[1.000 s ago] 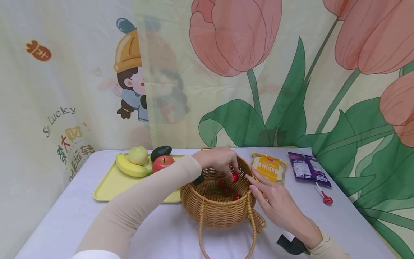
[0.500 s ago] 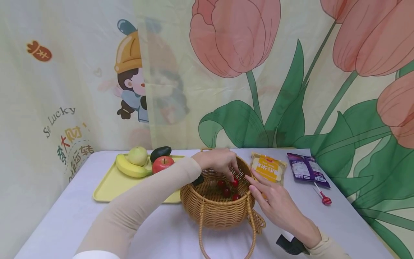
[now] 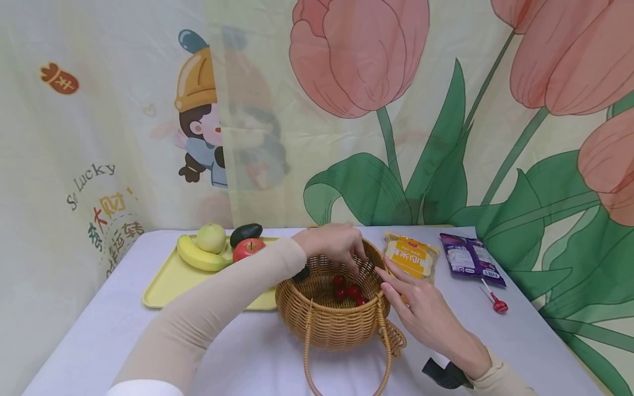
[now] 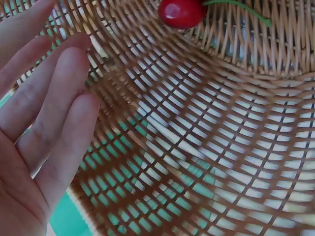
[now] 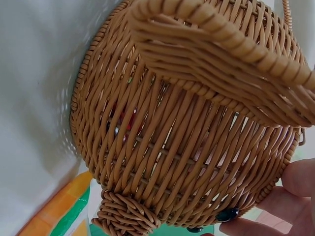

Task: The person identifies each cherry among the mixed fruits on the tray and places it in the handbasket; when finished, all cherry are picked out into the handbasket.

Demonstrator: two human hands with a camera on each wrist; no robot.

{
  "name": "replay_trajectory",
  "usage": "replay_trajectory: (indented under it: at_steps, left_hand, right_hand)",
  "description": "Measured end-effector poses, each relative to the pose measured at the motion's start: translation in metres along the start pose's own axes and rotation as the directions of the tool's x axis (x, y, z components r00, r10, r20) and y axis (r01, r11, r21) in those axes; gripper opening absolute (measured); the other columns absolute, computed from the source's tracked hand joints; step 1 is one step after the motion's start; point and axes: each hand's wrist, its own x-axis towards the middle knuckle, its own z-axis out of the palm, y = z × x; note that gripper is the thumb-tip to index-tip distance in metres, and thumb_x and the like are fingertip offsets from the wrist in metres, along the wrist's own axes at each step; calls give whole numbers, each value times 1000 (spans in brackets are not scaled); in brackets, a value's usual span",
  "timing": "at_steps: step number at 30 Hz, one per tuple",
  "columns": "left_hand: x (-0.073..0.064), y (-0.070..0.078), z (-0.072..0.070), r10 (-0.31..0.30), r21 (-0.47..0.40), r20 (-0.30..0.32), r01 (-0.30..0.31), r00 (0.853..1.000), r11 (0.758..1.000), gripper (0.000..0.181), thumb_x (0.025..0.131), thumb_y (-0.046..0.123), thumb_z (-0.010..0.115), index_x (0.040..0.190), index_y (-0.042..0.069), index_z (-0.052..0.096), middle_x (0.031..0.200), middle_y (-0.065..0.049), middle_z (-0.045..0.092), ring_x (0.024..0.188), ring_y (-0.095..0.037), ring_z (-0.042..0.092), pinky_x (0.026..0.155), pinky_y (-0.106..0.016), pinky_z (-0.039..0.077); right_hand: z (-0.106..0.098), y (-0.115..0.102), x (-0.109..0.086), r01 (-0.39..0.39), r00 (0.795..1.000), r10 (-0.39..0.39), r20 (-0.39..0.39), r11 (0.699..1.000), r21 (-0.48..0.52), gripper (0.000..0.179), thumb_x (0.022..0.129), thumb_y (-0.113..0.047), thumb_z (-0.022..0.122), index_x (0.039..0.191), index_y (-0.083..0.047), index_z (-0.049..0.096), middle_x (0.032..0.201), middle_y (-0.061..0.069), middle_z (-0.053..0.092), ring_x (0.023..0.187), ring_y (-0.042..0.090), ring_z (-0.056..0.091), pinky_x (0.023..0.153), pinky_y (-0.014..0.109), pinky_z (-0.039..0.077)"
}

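Note:
Several red cherries [image 3: 354, 290] lie in the bottom of a round wicker basket [image 3: 329, 324]. My left hand [image 3: 334, 245] reaches down inside it over the far rim, fingers loosely bent and holding nothing. In the left wrist view one cherry [image 4: 181, 12] with a green stem sits apart from the left fingers [image 4: 74, 132], which are beside the woven wall. My right hand [image 3: 421, 302] touches the basket's right rim with nearly straight fingers. The right wrist view has the right fingertips [image 5: 275, 206] at the rim, with red showing through the weave.
Left of the basket, a yellow tray [image 3: 163, 294] bears a banana [image 3: 200, 258], a pale round fruit [image 3: 211, 238], a red apple [image 3: 247, 248] and a dark avocado [image 3: 246, 233]. Behind right are a yellow snack bag [image 3: 410, 256], a purple bag [image 3: 470, 258] and a lollipop [image 3: 499, 305].
A cherry at my left fingertips has gone down onto the others in the basket, and the left fingers have let go of it. My right hand stays at the rim.

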Motion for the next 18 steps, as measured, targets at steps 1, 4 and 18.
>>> replay_trajectory:
  at_steps: [1,4,18]
  left_hand:
    - [-1,0,-2,1,-5,1,-1,1000,1000,36,87,31,83,121,18,78,104,4,81,79,-6,72,71,-21,56]
    - [-4,1,-11,-13,-25,-17,12,1000,1000,35,89,32,81,121,18,78,103,4,81,78,-7,72,69,-21,56]
    - [-66,-10,-36,42,-75,-292,-66,955,995,34,96,32,73,126,17,75,111,2,80,79,-8,71,71,-23,52]
  right_hand:
    - [0,0,0,2,1000,-2,-1,1000,2,40,109,-30,51,143,-13,61,156,12,50,132,36,60,98,53,55]
    - [1,1,0,12,1000,-12,-6,1000,3,39,108,-29,51,143,-13,61,156,13,50,132,36,60,98,53,54]
    - [0,0,1,-8,1000,8,15,1000,13,40,109,-30,50,144,-12,60,157,13,49,133,39,58,101,54,52]
